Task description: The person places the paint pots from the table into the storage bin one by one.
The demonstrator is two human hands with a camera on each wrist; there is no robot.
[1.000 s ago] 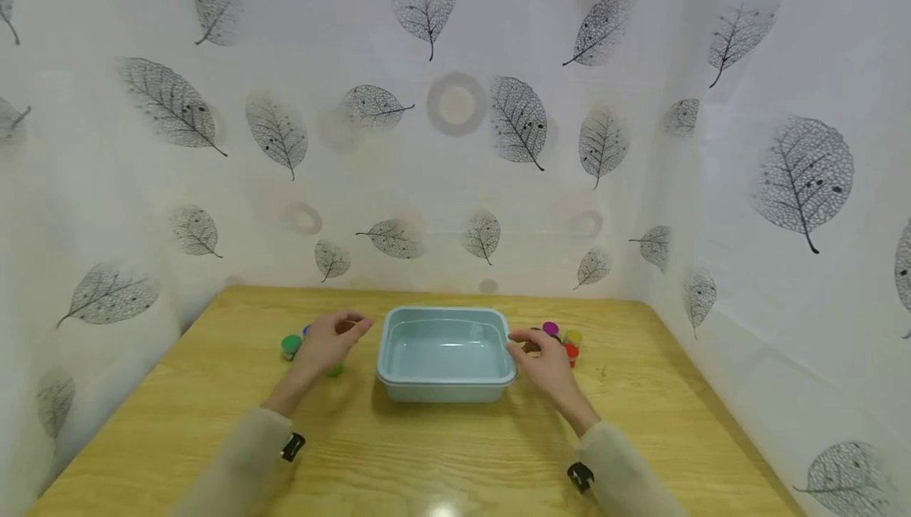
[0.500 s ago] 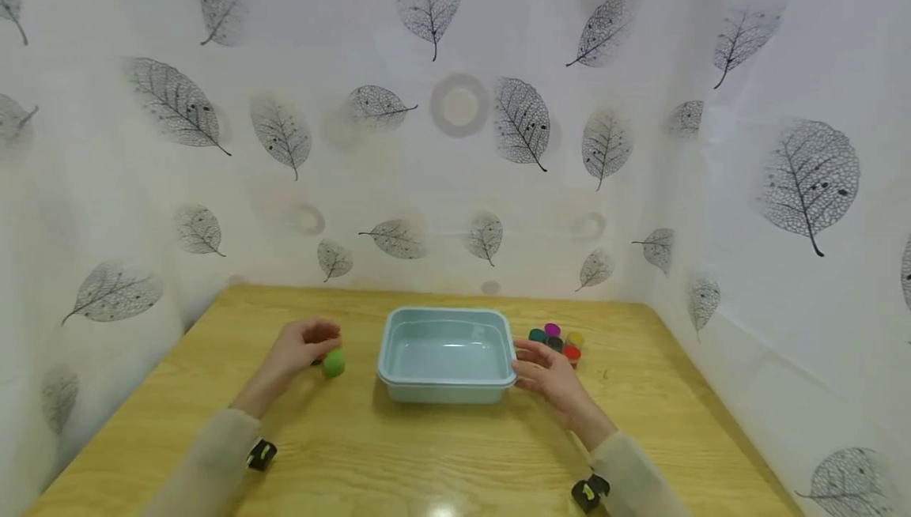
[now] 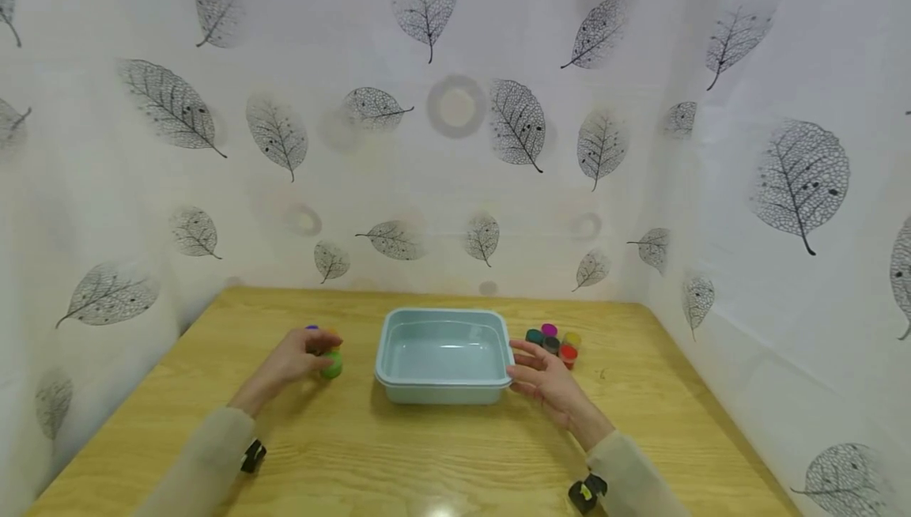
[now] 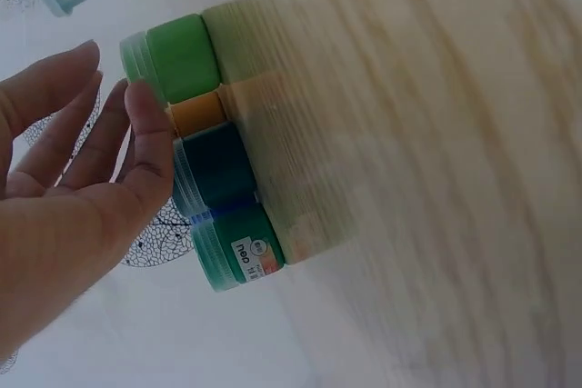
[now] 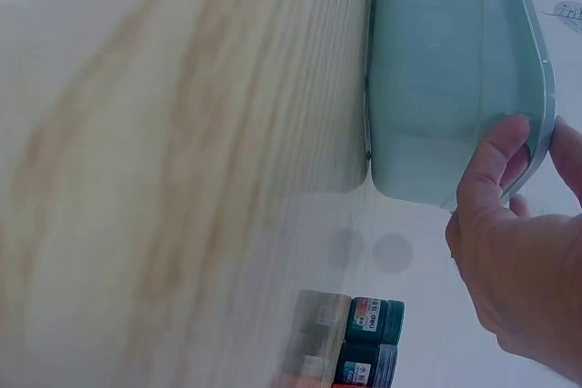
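Beige sleeves (image 3: 202,462), dark device (image 3: 252,456) at each wrist, over a wooden tabletop (image 3: 420,473). Hands well apart: right hand (image 3: 555,394) pinches right rim of pale blue-green basin (image 3: 444,394), mid-tabletop; left hand (image 3: 288,363) has fingers loose, thumb parted from them, just beside left jars (image 4: 216,168) (lime, orange, dark teal, green, blue), contact unclear. Right jars (image 3: 551,345), teal, purple, black, yellow, red, clustered past right hand. Leaf-print curtain (image 3: 455,177) behind.

Glossy plastic basin (image 3: 444,394), wood-grained table (image 3: 427,454)
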